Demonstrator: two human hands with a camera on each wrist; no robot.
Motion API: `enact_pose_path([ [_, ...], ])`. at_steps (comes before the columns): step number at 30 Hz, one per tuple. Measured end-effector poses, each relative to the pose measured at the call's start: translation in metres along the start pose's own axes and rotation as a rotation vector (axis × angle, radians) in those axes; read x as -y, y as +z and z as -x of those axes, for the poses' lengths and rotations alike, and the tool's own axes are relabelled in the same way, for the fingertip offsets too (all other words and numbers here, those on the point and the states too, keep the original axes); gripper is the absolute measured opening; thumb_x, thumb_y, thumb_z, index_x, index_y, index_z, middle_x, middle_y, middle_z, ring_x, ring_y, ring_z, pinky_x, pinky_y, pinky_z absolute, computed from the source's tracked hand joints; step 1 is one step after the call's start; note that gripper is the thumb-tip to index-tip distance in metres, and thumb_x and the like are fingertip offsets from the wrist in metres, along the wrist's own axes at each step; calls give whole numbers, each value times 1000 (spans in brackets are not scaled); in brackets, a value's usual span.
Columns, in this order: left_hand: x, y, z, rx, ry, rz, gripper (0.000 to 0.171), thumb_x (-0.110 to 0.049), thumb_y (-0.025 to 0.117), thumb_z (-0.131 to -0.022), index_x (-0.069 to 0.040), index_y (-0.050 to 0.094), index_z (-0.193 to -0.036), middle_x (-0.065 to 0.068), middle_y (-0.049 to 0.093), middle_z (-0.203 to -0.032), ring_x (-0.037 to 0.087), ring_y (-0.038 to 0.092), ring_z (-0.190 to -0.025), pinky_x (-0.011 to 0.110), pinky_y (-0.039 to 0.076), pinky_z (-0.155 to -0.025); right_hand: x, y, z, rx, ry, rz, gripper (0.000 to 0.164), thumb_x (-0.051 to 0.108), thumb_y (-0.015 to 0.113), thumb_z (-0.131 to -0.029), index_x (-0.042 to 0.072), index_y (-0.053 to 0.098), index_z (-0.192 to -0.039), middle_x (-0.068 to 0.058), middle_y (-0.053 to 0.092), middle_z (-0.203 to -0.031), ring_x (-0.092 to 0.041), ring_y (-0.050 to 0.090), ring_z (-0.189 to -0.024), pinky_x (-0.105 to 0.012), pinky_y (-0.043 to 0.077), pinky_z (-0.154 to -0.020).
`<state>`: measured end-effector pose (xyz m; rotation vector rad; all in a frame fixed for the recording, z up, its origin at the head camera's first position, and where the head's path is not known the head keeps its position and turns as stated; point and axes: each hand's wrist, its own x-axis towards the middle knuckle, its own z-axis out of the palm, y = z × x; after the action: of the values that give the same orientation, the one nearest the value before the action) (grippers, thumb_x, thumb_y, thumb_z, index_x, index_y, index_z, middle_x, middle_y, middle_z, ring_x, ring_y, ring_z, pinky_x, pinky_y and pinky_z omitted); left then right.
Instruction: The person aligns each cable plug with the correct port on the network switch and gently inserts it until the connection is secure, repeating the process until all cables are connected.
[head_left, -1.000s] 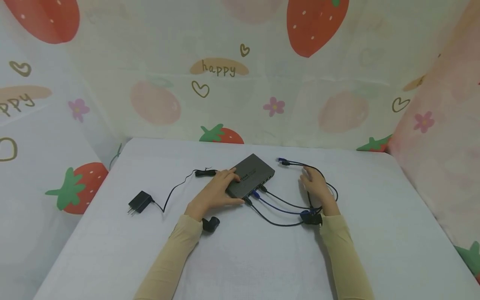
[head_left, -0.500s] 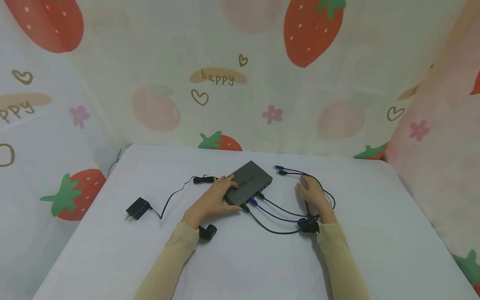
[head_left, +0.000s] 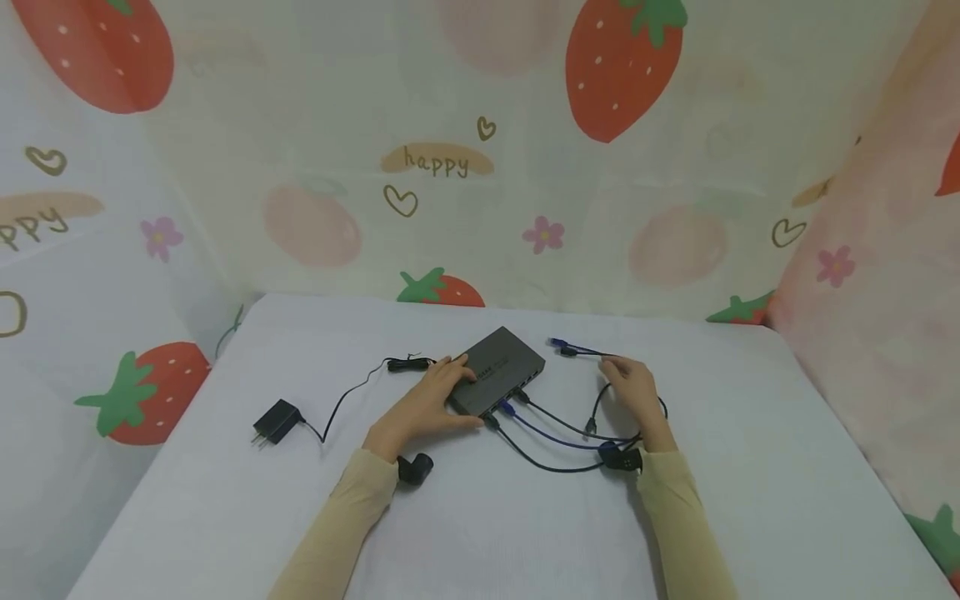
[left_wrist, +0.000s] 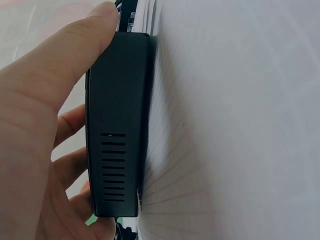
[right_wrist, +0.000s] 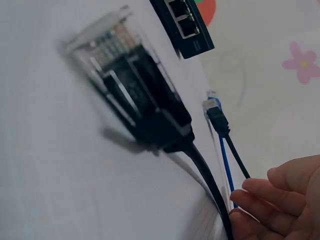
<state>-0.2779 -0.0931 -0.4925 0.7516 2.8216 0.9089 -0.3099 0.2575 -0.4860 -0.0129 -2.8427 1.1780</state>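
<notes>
My left hand [head_left: 431, 402] grips a dark grey network switch [head_left: 501, 367]. In the left wrist view the thumb presses one corner of the network switch [left_wrist: 120, 90], with fingers round its far side; vent slots face the camera. Three network cables [head_left: 558, 418], one of them blue, are plugged into its front row of ports. My right hand [head_left: 633, 387] lies over the loose cable ends, fingers loosely bent and thumb apart. A black network plug [right_wrist: 145, 95] looms near the right wrist camera. Beyond it, a black plug [right_wrist: 217, 120] and a blue one lie together, their cables passing behind the fingertips.
At left a black power adapter [head_left: 277, 421] lies with prongs out, its thin cord running to a tied bundle [head_left: 408, 364] beside the switch. White cloth covers the table [head_left: 517, 533]. A strawberry-print curtain [head_left: 480, 192] stands behind and at both sides.
My right hand has shifted its fingertips over the loose cables, which earlier looped above it. A third loose plug now shows left of the hand. The left hand has stayed on the switch.
</notes>
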Motion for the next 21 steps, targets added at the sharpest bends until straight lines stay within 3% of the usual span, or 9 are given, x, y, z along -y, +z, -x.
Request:
enact_pose_path([
  [13, -1, 3, -4, -13, 0, -15, 67, -60, 69, -72, -26, 47, -125, 0, 18, -155, 29, 9, -143, 51, 19, -112, -2, -3, -3, 45, 4, -92, 39, 25, 41, -99, -1, 54, -126, -19, 53, -131, -34, 42, -127, -47, 32, -107],
  [21, -6, 0, -6, 11, 20, -59, 67, -56, 69, -73, -21, 48, -126, 7, 21, -153, 33, 9, -142, 46, 12, -115, 3, -5, -1, 76, -142, -186, 38, 22, 46, -98, -4, 54, -124, -22, 59, -121, -35, 53, -115, -45, 39, -100],
])
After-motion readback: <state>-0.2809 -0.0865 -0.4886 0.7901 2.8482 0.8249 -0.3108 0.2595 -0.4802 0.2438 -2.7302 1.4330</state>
